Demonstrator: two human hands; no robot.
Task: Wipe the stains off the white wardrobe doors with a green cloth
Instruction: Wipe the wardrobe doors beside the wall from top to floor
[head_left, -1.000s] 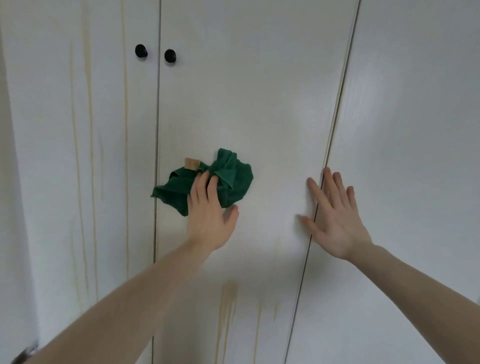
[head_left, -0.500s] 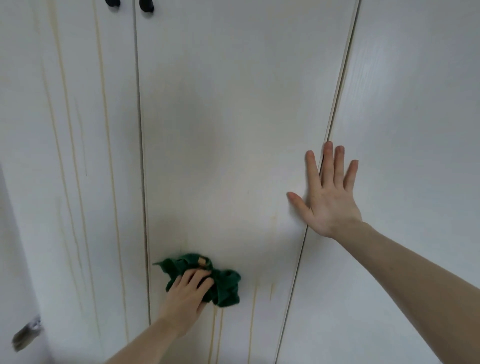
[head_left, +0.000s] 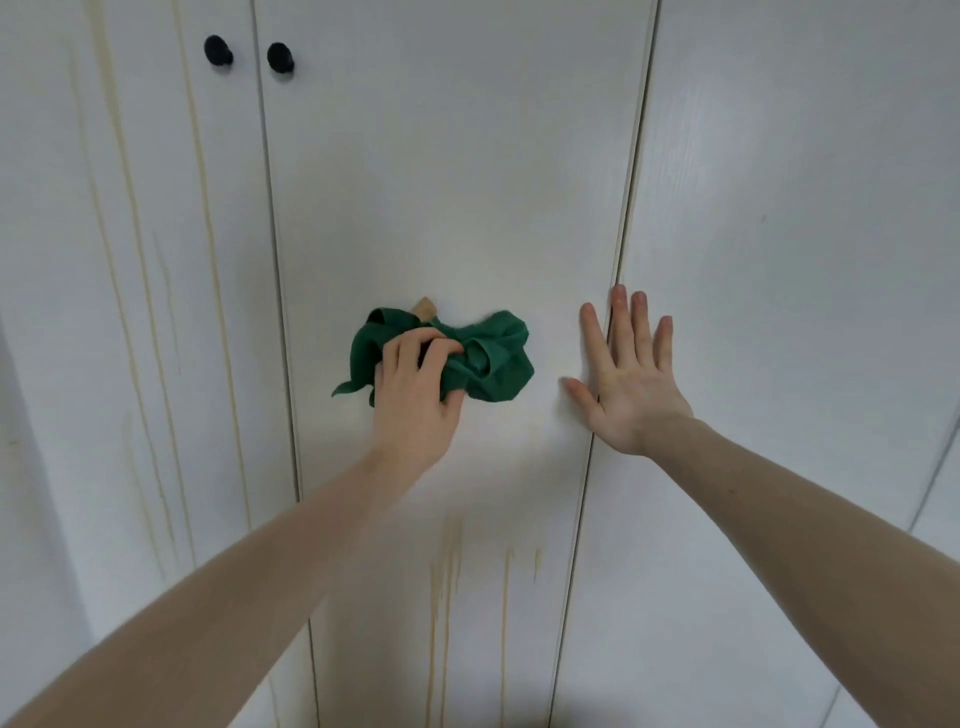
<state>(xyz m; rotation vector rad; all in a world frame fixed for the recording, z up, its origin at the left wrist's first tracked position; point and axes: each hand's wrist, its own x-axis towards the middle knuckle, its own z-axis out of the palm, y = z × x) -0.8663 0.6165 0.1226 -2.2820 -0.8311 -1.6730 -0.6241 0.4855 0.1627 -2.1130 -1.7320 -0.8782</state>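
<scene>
**Head view: our hands on the wardrobe doors**

We reach both bare arms up and forward from the near bottom corners. Our left hand (head_left: 415, 384) presses the green cloth (head_left: 488, 364) against the middle door (head_left: 447, 182), fingers curled into the crumpled fabric, thumb under it. The cloth sits mid-door, a tan tag (head_left: 425, 306) poking from its top edge. Our right hand (head_left: 631, 379) lies flat, fingers straight and slightly spread, across the seam with the right door (head_left: 805, 234). Yellowish drip stains (head_left: 444, 577) run below the cloth, others streak the left door (head_left: 130, 234). Two black knobs (head_left: 218, 50) sit upper left.
</scene>
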